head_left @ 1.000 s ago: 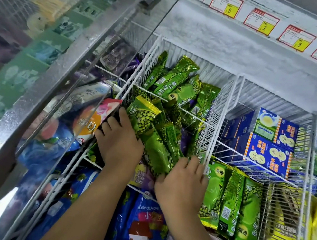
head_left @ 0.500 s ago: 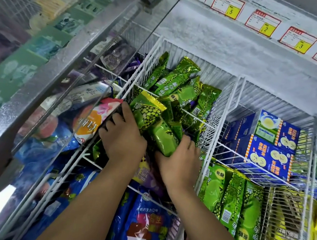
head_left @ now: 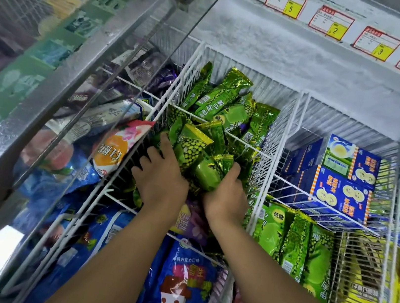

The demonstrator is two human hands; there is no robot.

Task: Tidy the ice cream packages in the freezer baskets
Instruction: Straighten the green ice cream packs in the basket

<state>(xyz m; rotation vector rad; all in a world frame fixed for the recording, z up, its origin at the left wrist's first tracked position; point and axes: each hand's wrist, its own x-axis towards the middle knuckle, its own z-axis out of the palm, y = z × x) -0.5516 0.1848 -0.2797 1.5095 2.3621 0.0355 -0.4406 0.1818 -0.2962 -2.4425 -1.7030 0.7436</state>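
A white wire basket [head_left: 177, 88] in the freezer holds a heap of green ice cream packages [head_left: 216, 102]. Both my hands are inside it, gathering a bundle of the green packages [head_left: 195, 150] between them. My left hand [head_left: 160, 181] grips the bundle from the left, thumb up against a wrapper. My right hand [head_left: 226, 196] curls round the bundle from the right, its fingers partly hidden by wrappers. A purple package [head_left: 190, 225] lies under my wrists.
The raised glass lid with its metal frame [head_left: 54, 93] slants over the left baskets of mixed packages. Blue boxes [head_left: 342, 183] and more green packages [head_left: 293, 245] fill the right baskets. Blue bags [head_left: 183, 273] lie nearest me. Price labels [head_left: 329, 22] line the frosted back wall.
My right hand has come in from the basket's right rim to close on the green packages. Both hands have drawn the packages together into one bundle.
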